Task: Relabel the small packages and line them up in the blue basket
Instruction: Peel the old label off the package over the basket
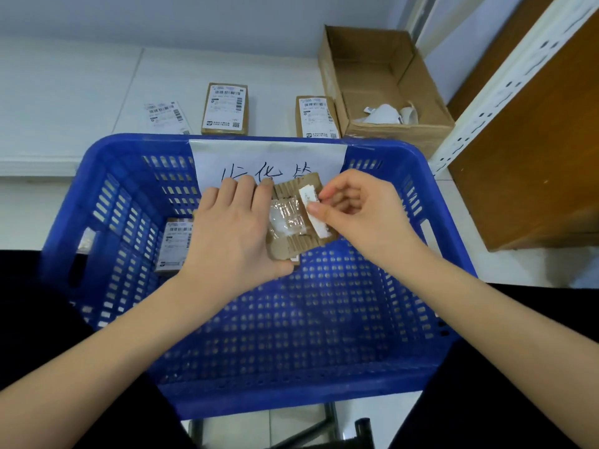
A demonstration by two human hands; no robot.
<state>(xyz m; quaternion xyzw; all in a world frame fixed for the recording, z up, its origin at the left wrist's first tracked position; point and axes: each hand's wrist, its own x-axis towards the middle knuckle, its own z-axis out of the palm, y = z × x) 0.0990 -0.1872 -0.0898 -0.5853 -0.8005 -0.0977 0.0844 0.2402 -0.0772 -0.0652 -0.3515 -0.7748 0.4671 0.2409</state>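
Left hand [233,228] grips a small brown cardboard package [296,218] over the blue plastic basket [405,163]; right hand [353,209] pinches its torn white label strip [316,210]. One labelled pkg [175,244] already in basket, two more w/ labels [224,108] wait on the table. Early days, approx.

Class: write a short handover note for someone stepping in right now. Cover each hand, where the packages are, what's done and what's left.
Left hand holds a package over the blue basket.
Right hand pinches the old label remnant, peeling it; most of that face is already torn bare.
One labelled package lies in the basket, at its left side.
Two packages and a loose label wait on the table behind.
Left: finish peeling, stick a new label, place it in the basket in line, then handle the rest.
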